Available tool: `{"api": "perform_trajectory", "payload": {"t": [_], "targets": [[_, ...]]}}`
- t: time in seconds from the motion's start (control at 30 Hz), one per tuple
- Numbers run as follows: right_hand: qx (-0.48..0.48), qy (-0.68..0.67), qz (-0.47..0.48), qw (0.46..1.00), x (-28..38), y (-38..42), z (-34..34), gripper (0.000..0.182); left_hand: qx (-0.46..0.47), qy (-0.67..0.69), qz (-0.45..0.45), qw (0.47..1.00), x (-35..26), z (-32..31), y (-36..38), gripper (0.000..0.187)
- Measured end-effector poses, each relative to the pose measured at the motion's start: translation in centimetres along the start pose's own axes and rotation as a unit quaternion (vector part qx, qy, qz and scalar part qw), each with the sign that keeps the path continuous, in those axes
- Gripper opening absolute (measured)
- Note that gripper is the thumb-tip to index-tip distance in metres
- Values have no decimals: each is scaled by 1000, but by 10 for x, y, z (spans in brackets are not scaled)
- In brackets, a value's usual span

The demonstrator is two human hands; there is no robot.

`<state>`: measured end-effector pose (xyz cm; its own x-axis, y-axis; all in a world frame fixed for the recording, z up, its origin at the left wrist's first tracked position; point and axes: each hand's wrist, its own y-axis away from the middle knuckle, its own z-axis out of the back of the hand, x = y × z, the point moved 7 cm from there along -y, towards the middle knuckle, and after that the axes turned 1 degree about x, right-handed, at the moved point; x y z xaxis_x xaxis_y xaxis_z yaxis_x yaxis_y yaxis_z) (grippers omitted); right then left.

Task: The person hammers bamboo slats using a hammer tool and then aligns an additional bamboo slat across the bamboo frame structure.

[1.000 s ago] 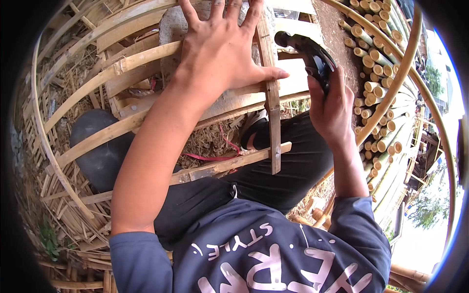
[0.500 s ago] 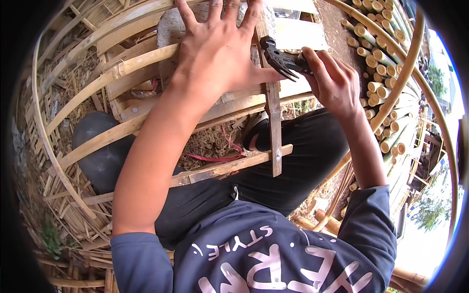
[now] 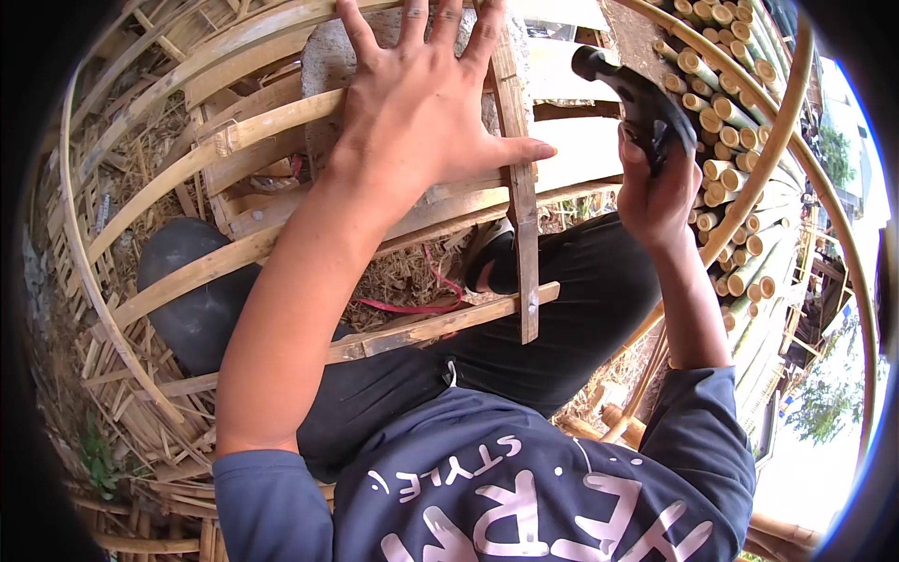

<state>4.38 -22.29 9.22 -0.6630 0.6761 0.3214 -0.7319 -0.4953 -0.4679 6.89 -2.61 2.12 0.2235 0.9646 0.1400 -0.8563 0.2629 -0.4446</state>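
Note:
My left hand [image 3: 417, 108] lies with its fingers spread wide across the bamboo strips [image 3: 286, 120] and a rough grey block [image 3: 323, 56]. Its thumb stretches over a narrow wooden slat [image 3: 526, 225] that runs toward my lap. In my right hand [image 3: 660, 201] is a black claw hammer [image 3: 646, 98], raised to the right of the slat, its head apart from the wood. Most of the hammer's handle is hidden. A crosswise bamboo strip [image 3: 440, 323] meets the slat's lower end above my legs.
Bent bamboo strips curve around me on the left, with a long bamboo pole [image 3: 763, 178] on the right. Cut bamboo poles [image 3: 740, 140] are stacked beyond it. A red strap [image 3: 403, 305] lies among shavings near my foot.
My right hand has turned and moved slightly right, lifting the hammer away from the slat and my left thumb. My left hand stays nearly in place.

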Motion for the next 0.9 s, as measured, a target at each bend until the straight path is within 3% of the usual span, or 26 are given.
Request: {"api": "perform_trajectory", "payload": {"t": [0.1,0.17,0.3,0.33,0.4,0.43,0.47,0.5,0.6,0.67,0.7,0.77,0.83,0.87,0.9], "targets": [[25,-55,-59,996,-7,7,-14,43,0,-8,-3,1000,-1,-1,1,125],[150,4,-81,985,7,-6,-23,43,6,24,-1,1000,-2,2,-1,125],[-69,-168,-65,981,10,12,0,30,30,47,10,998,1,5,-3,124],[-52,-175,-66,981,12,13,-4,28,57,61,14,996,0,6,-3,124],[145,29,-45,988,25,-3,-20,24,125,96,28,987,0,27,-8,125],[87,1,-46,995,23,-1,-17,20,124,104,25,986,-2,27,-9,125],[77,-41,-95,992,23,1,-11,33,123,112,23,986,-4,28,-9,125],[4,-108,-90,990,17,4,-7,33,76,95,20,992,1,25,-11,125],[107,49,-68,991,23,0,-14,34,114,24,20,993,-1,18,-3,127],[130,39,-51,989,22,-4,-13,33,143,99,24,985,-2,27,-6,128],[38,-45,-50,997,17,0,-1,35,119,78,22,990,-1,21,-5,129],[-118,-238,-42,963,11,15,6,39,70,22,8,997,-4,8,-1,130],[40,-52,-53,996,9,2,-12,38,113,21,13,993,1,18,-6,130],[150,15,-52,987,14,-5,-20,38,119,75,18,990,1,29,-8,130],[103,16,-1,995,25,-9,-10,34,104,92,21,990,1,27,-9,130]]}}
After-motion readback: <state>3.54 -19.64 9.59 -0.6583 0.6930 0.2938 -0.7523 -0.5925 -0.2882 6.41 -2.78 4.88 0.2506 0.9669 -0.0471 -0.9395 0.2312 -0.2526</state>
